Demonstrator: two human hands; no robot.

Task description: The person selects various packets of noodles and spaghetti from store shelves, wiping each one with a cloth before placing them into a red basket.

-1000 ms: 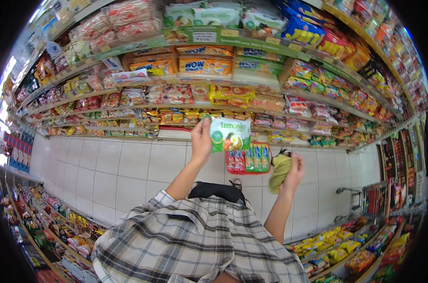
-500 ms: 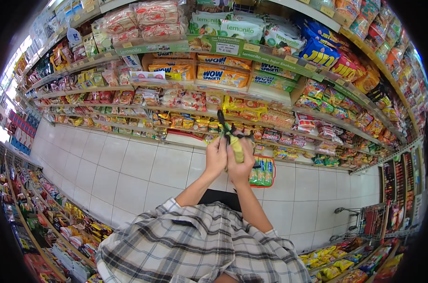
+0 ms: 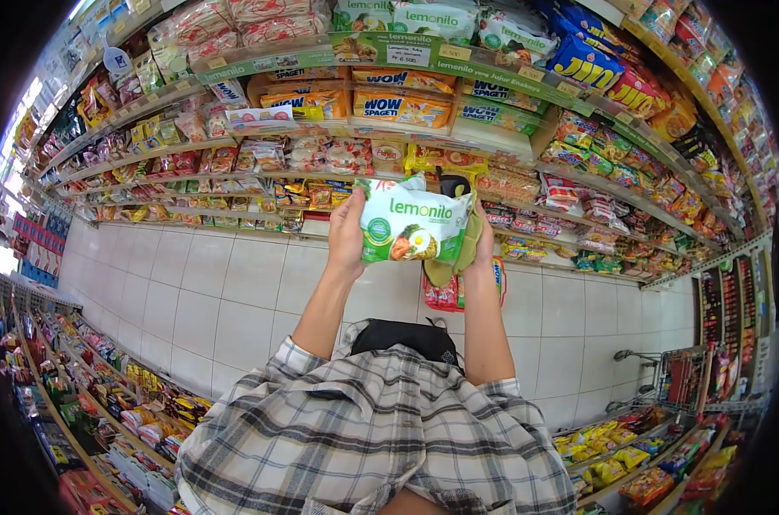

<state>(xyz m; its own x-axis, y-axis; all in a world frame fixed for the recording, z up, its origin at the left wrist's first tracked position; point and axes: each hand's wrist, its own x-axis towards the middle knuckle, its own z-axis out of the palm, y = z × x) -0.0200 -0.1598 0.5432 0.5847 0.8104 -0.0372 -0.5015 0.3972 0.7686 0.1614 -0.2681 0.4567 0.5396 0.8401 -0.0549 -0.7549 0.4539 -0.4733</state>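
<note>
A white and green Lemonilo noodle packet [image 3: 413, 225] is held up in front of my chest, its printed face toward me. My left hand [image 3: 347, 239] grips the packet's left edge, thumb on the front. On the other side, my right hand [image 3: 482, 245] is closed around an olive-green cloth [image 3: 441, 272] with black parts, pressed against the packet's right edge. The fingers of both hands are partly hidden behind what they hold.
Ahead, shelves carry orange spaghetti packs [image 3: 400, 109], more Lemonilo packets [image 3: 435, 21] and several rows of noodles. A red-rimmed basket [image 3: 504, 287] with packs sits on the tiled floor [image 3: 235, 283] below my hands. A shopping cart [image 3: 677, 378] stands at the right.
Both hands were together on the cloth; now they are apart, with the Lemonilo packet between them. The cloth has stayed in my right hand. My view has shifted slightly.
</note>
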